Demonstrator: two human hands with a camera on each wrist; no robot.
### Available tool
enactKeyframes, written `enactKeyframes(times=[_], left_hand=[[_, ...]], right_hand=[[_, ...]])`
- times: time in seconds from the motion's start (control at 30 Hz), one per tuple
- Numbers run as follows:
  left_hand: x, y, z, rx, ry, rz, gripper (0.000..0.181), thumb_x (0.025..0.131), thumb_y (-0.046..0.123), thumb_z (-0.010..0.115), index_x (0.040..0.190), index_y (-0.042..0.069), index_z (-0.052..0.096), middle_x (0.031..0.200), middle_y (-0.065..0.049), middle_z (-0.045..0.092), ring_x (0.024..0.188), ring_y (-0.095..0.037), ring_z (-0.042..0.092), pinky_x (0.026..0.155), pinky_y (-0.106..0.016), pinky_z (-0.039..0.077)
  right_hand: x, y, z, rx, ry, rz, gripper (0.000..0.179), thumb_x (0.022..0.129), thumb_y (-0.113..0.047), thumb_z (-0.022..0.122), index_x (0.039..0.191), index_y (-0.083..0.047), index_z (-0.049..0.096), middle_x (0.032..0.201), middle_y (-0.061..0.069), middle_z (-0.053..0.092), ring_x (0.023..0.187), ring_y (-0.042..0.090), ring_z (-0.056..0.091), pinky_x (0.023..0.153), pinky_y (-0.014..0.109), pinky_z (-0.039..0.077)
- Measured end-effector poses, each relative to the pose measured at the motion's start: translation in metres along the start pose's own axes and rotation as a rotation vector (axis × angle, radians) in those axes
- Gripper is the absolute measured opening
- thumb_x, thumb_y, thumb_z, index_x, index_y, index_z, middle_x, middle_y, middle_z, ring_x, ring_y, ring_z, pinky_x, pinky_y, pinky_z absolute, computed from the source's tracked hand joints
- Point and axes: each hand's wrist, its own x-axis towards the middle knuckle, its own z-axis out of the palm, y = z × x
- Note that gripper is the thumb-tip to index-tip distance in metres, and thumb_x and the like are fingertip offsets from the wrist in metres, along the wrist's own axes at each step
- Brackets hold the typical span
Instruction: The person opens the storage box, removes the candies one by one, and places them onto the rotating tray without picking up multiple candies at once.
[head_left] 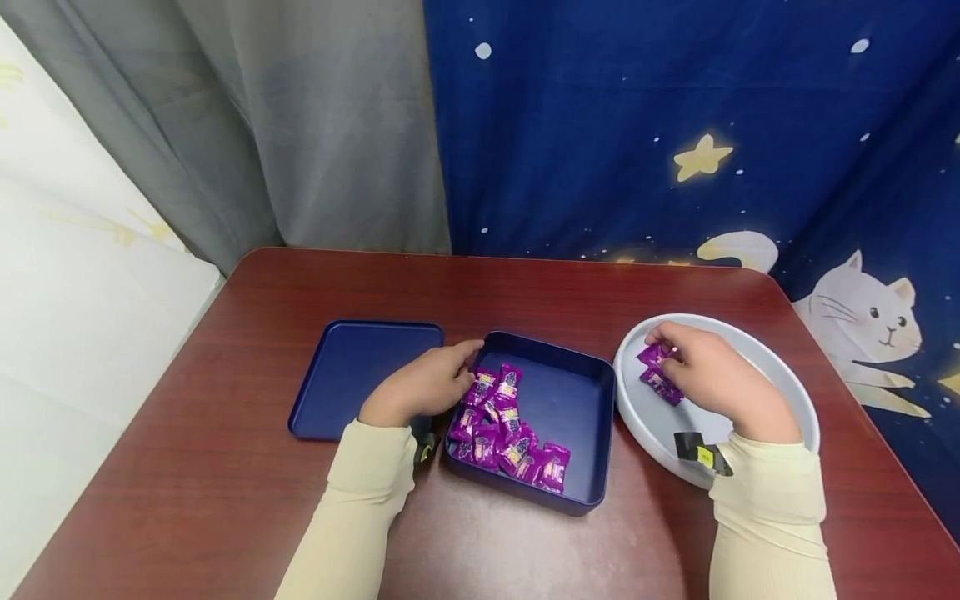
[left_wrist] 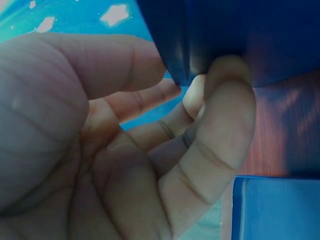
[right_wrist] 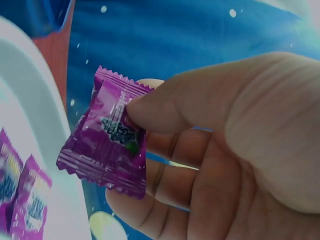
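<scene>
In the head view, my left hand (head_left: 423, 383) grips the left wall of a dark blue box (head_left: 570, 400) near its far corner. In the left wrist view, thumb and forefinger close on the box wall (left_wrist: 170, 35). Several purple wrapped candies (head_left: 516, 450) lie in the box, along its left and near sides. Over the round white tray (head_left: 783, 383), my right hand (head_left: 712, 375) pinches one purple candy (right_wrist: 102, 140), printed with dark berries, between thumb and fingers. More candies (right_wrist: 30, 205) lie on the tray below it, in the right wrist view.
A flat dark blue lid (head_left: 352, 379) lies left of the box, partly behind the left hand. The box and tray stand side by side on a reddish-brown wooden table (head_left: 225, 467). Grey and blue curtains (head_left: 570, 125) hang behind the table's far edge.
</scene>
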Motion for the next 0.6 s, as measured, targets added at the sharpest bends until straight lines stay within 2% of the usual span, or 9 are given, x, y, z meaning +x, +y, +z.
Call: enactKeyframes(times=[0.17,0.4,0.6], left_hand=[[0.002,-0.001,0.001,0.012,0.007,0.016,0.054,0.101,0.013,0.054,0.152,0.007,0.039,0.119,-0.011,0.061,0.084,-0.020,0.056,0.083,-0.038,0.049],[0.003,-0.001,0.001,0.012,0.006,0.022,0.054,0.102,0.012,0.053,0.153,0.007,0.038,0.134,-0.014,0.057,0.098,-0.023,0.056,0.096,-0.043,0.047],[0.002,-0.002,0.000,0.012,0.009,0.029,0.053,0.101,0.011,0.053,0.152,0.005,0.038,0.134,-0.015,0.057,0.103,-0.024,0.056,0.098,-0.044,0.046]], right_hand=[[-0.003,0.014,0.003,0.013,0.000,0.031,0.023,0.086,0.005,0.059,0.108,0.001,0.062,0.090,0.011,0.067,0.077,0.024,0.059,0.074,0.047,0.050],[-0.003,0.028,0.006,0.005,-0.041,0.088,0.023,0.087,0.004,0.060,0.110,0.004,0.062,0.089,0.015,0.066,0.077,0.028,0.059,0.071,0.047,0.049],[0.000,0.032,0.015,0.018,-0.084,0.156,0.023,0.088,0.003,0.060,0.111,0.004,0.062,0.088,0.012,0.065,0.077,0.026,0.058,0.073,0.046,0.050]])
